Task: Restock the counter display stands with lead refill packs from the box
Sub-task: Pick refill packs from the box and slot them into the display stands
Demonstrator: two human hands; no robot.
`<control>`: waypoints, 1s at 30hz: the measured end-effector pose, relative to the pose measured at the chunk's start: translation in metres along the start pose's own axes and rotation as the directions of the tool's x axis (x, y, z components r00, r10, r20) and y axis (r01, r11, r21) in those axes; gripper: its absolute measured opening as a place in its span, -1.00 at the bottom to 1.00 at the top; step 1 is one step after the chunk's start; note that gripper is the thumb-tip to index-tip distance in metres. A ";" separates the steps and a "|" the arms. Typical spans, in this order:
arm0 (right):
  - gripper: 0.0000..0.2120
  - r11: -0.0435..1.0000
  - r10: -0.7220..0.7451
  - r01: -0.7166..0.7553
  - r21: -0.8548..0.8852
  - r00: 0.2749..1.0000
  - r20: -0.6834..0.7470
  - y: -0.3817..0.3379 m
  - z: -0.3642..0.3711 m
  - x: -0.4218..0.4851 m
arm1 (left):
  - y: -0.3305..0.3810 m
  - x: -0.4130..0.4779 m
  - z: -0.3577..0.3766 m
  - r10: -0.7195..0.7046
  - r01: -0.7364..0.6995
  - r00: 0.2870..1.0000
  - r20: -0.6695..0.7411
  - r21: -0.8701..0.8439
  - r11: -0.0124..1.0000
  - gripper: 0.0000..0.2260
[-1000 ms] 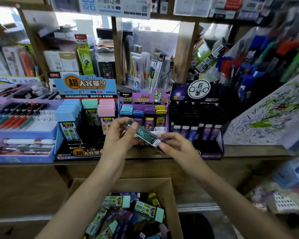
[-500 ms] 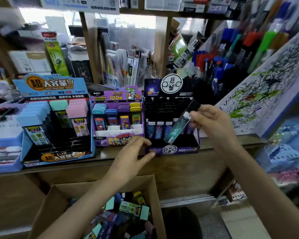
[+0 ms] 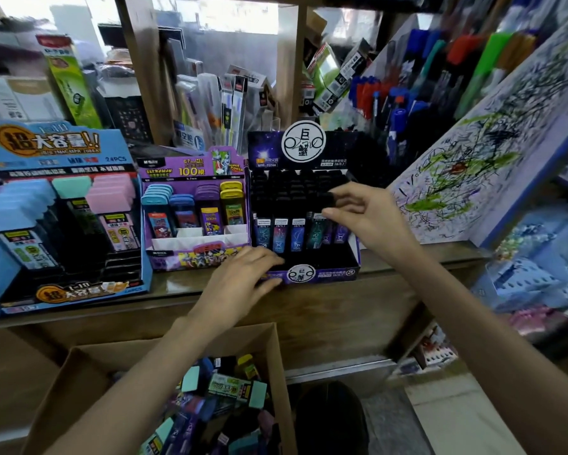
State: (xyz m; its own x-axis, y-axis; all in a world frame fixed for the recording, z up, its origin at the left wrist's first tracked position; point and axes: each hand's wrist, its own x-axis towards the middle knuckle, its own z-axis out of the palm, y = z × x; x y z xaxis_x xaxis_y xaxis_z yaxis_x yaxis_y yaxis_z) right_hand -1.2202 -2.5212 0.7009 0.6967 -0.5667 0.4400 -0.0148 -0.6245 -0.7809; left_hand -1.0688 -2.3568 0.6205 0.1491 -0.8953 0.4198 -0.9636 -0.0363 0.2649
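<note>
A dark starry display stand (image 3: 336, 273) sits on the wooden counter with a front row of slim lead refill packs. My right hand (image 3: 371, 221) pinches the black cap of a teal lead refill pack (image 3: 316, 233), which stands in the fourth slot of that row. My left hand (image 3: 240, 277) lies flat with fingers spread on the stand's front left corner. Below, an open cardboard box (image 3: 79, 372) holds several loose refill packs (image 3: 233, 387). A purple stand (image 3: 190, 172) and a blue stand (image 3: 46, 146) with more packs are to the left.
A slanted, scribbled pen-test board (image 3: 472, 172) rises right of the dark stand, with racks of pens (image 3: 394, 103) behind it. A dark round bin (image 3: 328, 418) sits on the floor right of the box. Packaged stationery fills the shelf behind the stands.
My right hand carried the teal pack from in front of me to the dark stand and lowered it into the front row. My left hand let go and came down on the stand's front.
</note>
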 end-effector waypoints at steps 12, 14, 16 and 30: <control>-0.74 1.000 -0.014 0.014 -0.015 0.999 -0.031 0.001 -0.005 0.003 | 0.001 -0.001 0.001 -0.014 0.013 1.000 -0.024 -0.054 0.998 -0.75; -0.77 0.999 -0.006 0.005 -0.042 0.999 -0.032 0.002 -0.006 0.003 | 0.001 -0.002 0.001 -0.012 0.010 1.000 -0.029 -0.066 0.998 -0.75; -0.77 0.999 0.004 -0.005 -0.033 1.000 -0.025 0.002 -0.003 0.002 | 0.001 -0.003 0.001 -0.007 0.005 0.999 -0.035 -0.066 0.998 -0.76; -0.76 0.843 0.052 -0.078 -0.532 0.997 -0.065 0.001 0.020 -0.002 | 0.007 -0.010 -0.006 0.000 -0.002 0.999 -0.036 -0.058 0.998 -0.72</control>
State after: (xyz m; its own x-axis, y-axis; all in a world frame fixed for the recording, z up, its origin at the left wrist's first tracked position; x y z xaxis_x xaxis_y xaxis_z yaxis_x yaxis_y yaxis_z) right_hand -1.2069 -2.5098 0.6906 0.6472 -0.6316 0.4269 -0.4482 -0.7682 -0.4572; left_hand -1.0759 -2.3458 0.6230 0.1568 -0.8786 0.4510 -0.9494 -0.0083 0.3140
